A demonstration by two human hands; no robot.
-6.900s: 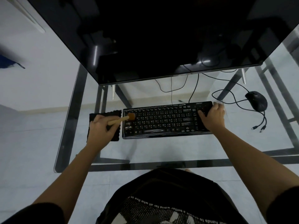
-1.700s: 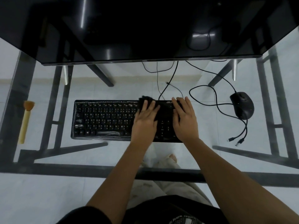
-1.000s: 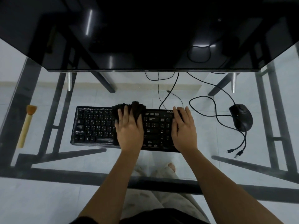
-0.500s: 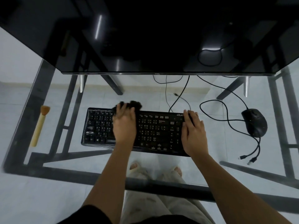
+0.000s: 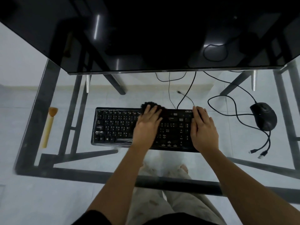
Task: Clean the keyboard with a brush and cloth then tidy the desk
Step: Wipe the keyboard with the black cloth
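Note:
A black keyboard (image 5: 116, 125) lies on the glass desk (image 5: 100, 161). My left hand (image 5: 146, 127) presses flat on a black cloth (image 5: 159, 109) over the keyboard's middle; only the cloth's far edge shows beyond my fingers. My right hand (image 5: 203, 129) rests flat on the keyboard's right end, fingers together, holding it down. A wooden-handled brush (image 5: 48, 127) lies alone on the desk far to the left, bristles pointing away from me.
A large dark monitor (image 5: 146, 33) overhangs the back of the desk. A black mouse (image 5: 263, 116) sits at the right, with loose cables (image 5: 240, 117) and two plug ends (image 5: 258, 153) near it. The desk's front edge runs just above my knees.
My left hand with the cloth slid left along the keyboard, then back right to its middle. The brush, held earlier, now lies at the desk's left. My right hand stayed on the right end.

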